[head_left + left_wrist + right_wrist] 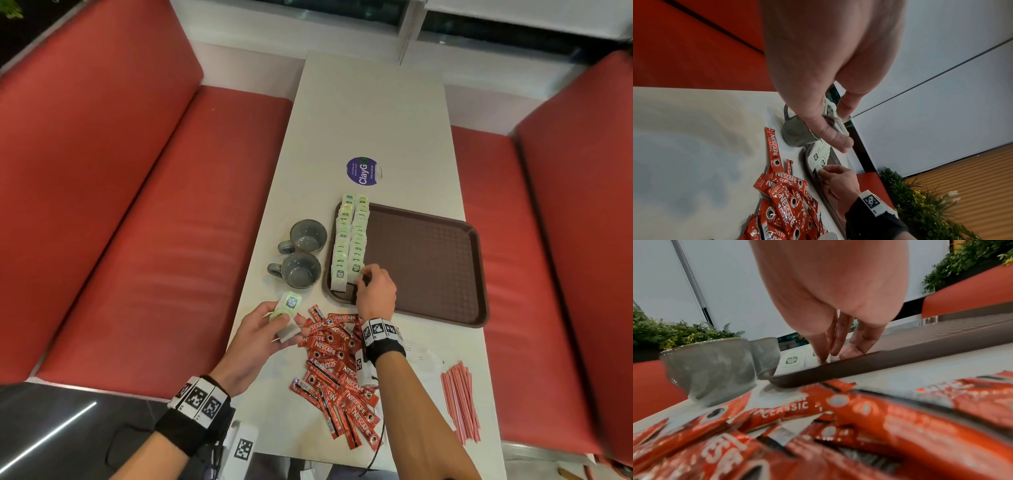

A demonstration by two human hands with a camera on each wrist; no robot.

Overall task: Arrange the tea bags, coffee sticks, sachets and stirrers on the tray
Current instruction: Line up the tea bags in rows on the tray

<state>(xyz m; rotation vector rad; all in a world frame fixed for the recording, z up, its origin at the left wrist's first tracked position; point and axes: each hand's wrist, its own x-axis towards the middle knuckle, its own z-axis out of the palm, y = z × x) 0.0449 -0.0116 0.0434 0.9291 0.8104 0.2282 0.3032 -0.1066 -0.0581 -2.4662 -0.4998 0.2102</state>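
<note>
Crowding the near table [376, 102], a heap of red coffee sticks [337, 373] reads "NESCAFE CLASSIC"; pink stirrers [460, 401] lie right. 2 grey cups [301, 255] stand beside the brown tray [431, 260], past a "ClayGo" sticker [363, 171]. Left hand [260, 337] grips spare tea bags [286, 317]; right hand [375, 291] pinches the nearest bag of 2 tray rows [351, 240].

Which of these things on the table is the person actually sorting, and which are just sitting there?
Part of the job:
tea bags
Nescafe coffee sticks
red stirrers
brown tray

Just lying about:
two grey cups
ClayGo sticker
</note>
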